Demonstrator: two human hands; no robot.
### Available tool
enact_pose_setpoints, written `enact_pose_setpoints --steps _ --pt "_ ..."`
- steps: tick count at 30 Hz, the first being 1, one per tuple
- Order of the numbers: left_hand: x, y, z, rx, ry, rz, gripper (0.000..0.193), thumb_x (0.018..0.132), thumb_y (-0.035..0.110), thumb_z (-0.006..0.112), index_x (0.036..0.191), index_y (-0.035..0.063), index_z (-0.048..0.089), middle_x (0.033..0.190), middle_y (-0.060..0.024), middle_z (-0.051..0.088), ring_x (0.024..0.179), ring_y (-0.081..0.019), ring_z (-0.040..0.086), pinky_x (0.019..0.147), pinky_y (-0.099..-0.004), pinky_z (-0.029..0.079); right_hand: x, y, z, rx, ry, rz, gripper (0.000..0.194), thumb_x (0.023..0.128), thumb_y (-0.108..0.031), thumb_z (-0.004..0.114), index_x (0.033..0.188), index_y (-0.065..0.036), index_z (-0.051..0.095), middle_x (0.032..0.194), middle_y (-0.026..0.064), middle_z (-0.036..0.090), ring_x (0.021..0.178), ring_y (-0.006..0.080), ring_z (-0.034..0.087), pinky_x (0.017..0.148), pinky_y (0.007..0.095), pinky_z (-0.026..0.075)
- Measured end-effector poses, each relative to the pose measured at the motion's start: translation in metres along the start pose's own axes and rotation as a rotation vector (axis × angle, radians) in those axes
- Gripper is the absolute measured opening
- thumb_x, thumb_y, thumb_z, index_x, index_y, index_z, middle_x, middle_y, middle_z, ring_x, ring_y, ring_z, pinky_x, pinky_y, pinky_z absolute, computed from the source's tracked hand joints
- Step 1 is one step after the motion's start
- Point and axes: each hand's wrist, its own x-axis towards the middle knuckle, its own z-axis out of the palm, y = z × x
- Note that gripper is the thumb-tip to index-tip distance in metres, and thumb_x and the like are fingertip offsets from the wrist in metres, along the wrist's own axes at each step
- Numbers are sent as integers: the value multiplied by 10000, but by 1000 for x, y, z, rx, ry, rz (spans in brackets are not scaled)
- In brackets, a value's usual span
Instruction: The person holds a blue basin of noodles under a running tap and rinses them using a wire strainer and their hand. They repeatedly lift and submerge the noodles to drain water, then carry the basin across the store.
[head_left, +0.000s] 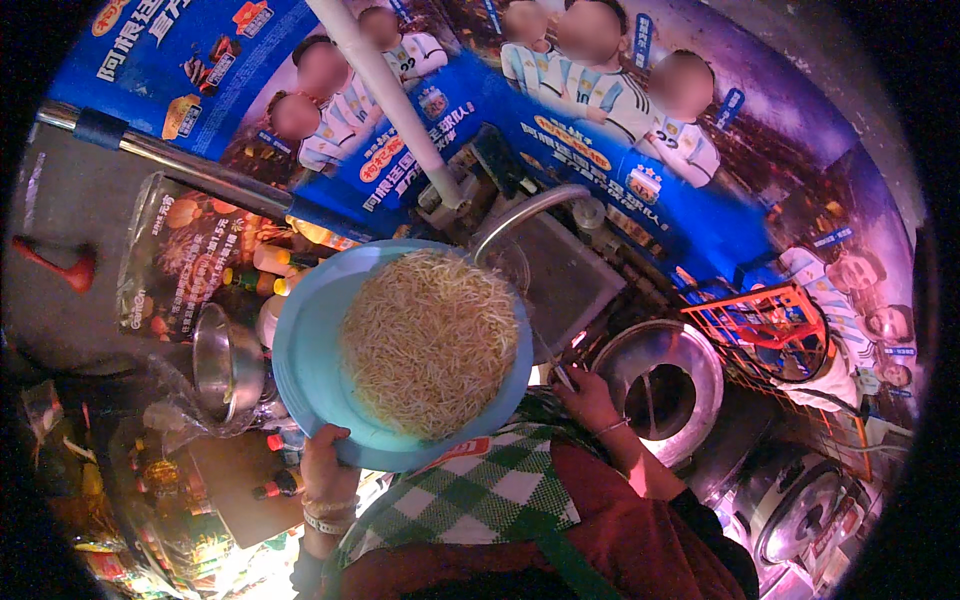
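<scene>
A round light-blue plastic basin (315, 360) is in front of my body, over the near side of the sink. Bean sprouts (431, 345) are heaped inside it, mostly toward its right side. My left hand (328, 461) grips the basin's near-left rim, thumb over the edge. To the right of the basin, my right hand (589, 401) is closed around a slim metal utensil (562, 375); its kind cannot be made out. A curved metal faucet spout (525, 214) reaches down at the basin's far edge.
Behind the basin lies a sink (577, 281). A wide metal pan or ring (697, 375) and an orange wire basket (757, 322) stand at right. On the left are a steel bowl (225, 367), several bottles (281, 442) and a red ladle (75, 270). A white pole (397, 105) rises beyond.
</scene>
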Motion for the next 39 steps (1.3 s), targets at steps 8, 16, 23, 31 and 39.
enact_pose_setpoints --steps 8,16,23,31,39 --pt "-31 16 0 1419 -33 905 202 732 85 584 924 28 552 899 -65 574 869 -223 541 790 -312 443 0 2 8 55 -36 -52 331 771 -238 658 1006 -10 613 859 198 633 786 313 628 714 378 483" --pt "-4 1 -21 213 90 219 339 630 -37 669 938 76 582 939 -153 568 848 -309 602 715 -344 494 8 16 19 102 -71 -70 271 792 -184 636 987 1 596 778 124 617 690 185 579 669 325 468" --pt "-18 15 6 534 53 374 266 712 23 621 972 44 567 920 -82 581 869 -241 564 769 -317 466 5 18 14 101 -105 -62 369 798 -261 626 1087 -33 593 947 198 633 865 332 625 758 379 481" --pt "-27 25 20 1326 -81 979 373 669 5 659 1025 90 587 1059 -210 541 956 -357 568 793 -390 472 3 14 16 112 -100 -20 354 804 -257 600 1084 -41 593 948 193 631 866 320 623 772 387 473" --pt "-29 27 19 1370 -129 935 484 731 -92 601 1167 100 515 1119 -133 509 1022 -258 522 864 -345 440 -2 10 14 179 -125 32 339 803 -242 598 1070 -35 587 894 176 632 814 283 619 759 375 472"
